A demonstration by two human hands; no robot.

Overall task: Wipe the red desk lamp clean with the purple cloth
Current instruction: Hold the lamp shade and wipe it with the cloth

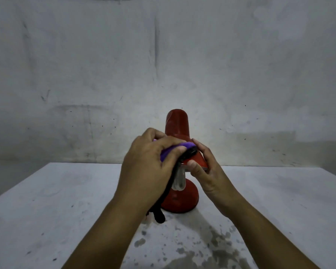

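Note:
The red desk lamp (176,125) stands in the middle of the white table (66,200), its round base (184,200) behind my wrists. My left hand (147,164) grips the purple cloth (175,149) and presses it against the left side of the lamp's shade. My right hand (206,167) holds the shade's right rim, thumb on the red edge and fingers curled round the far side. A bulb (179,178) shows under the shade between my hands. A black cord or neck (159,216) runs down past my left wrist.
A stained grey wall (163,65) rises right behind the table's far edge. Dark wet-looking blotches (202,247) mark the tabletop near me.

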